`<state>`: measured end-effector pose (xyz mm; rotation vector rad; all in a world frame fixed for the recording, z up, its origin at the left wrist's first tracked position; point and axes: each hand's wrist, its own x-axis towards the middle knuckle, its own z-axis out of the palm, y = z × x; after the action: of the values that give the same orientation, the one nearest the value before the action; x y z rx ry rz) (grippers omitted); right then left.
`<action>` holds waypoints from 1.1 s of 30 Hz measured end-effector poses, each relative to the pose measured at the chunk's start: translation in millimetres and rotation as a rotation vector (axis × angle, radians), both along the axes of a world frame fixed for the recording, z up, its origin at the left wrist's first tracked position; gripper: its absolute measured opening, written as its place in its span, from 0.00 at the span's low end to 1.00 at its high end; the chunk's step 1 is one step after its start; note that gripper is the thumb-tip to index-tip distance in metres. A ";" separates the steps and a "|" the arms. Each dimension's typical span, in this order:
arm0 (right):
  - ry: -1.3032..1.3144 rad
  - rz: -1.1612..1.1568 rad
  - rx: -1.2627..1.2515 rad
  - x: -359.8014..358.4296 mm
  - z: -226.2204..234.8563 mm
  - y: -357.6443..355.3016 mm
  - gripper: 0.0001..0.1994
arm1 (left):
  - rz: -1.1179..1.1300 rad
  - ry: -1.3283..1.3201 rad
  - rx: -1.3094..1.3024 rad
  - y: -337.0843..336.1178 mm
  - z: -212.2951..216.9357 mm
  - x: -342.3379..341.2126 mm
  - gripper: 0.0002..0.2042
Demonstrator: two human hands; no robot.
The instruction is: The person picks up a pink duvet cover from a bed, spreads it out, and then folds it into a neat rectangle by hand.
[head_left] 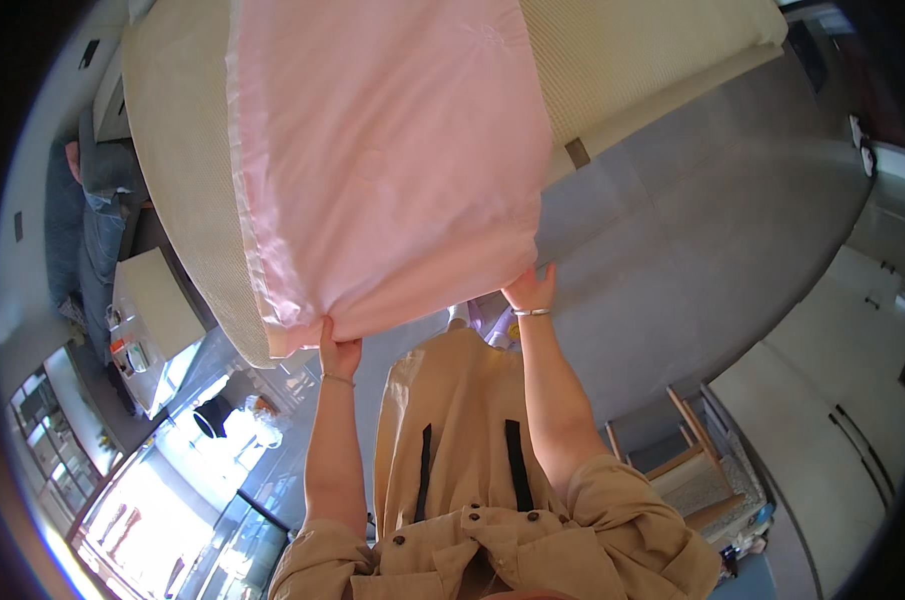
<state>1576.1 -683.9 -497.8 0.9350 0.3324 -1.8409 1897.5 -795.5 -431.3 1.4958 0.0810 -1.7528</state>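
Observation:
A wide pink satin cloth (392, 160) stretches away from me over a cream ribbed cover (197, 190). It has a pale shiny border along its left side. My left hand (339, 352) is closed on the cloth's near edge, close to its left corner, thumb on top and the other fingers mostly hidden beneath. At the near right corner, my right hand (530, 289) grips the same edge, with one finger sticking out to the side. Between the hands the near edge hangs in a slack curve, with soft creases running from the left hand.
Grey tiled floor (692, 230) lies to the right of the cream-covered furniture. A wooden chair (697, 465) stands at lower right by white cabinets (822, 400). At left are a blue-grey sofa (102, 230) and a low table (157, 300) with small items on it.

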 end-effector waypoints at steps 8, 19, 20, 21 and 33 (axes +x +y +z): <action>-0.151 0.240 -0.389 87.3 -7.0 16.3 0.15 | -0.069 0.021 0.004 -3.2 45.7 -19.4 0.15; 1.994 0.717 0.040 141.8 136.4 -84.5 0.16 | -0.275 0.371 -0.377 -88.2 198.9 -97.6 0.14; 2.033 0.683 0.143 143.3 139.9 -98.0 0.17 | -0.282 0.368 -0.400 -90.3 205.8 -106.8 0.14; 2.067 0.647 0.250 144.0 138.8 -111.9 0.17 | -0.291 0.364 -0.422 -93.2 215.4 -117.9 0.15; 0.540 0.186 0.204 62.2 10.1 -64.9 0.18 | -0.170 0.215 -0.535 -123.5 264.5 -79.6 0.18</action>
<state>1638.3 -748.8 -487.8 0.5007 0.9212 -1.8846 1817.9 -919.0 -166.8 0.9466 -0.3880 -1.8736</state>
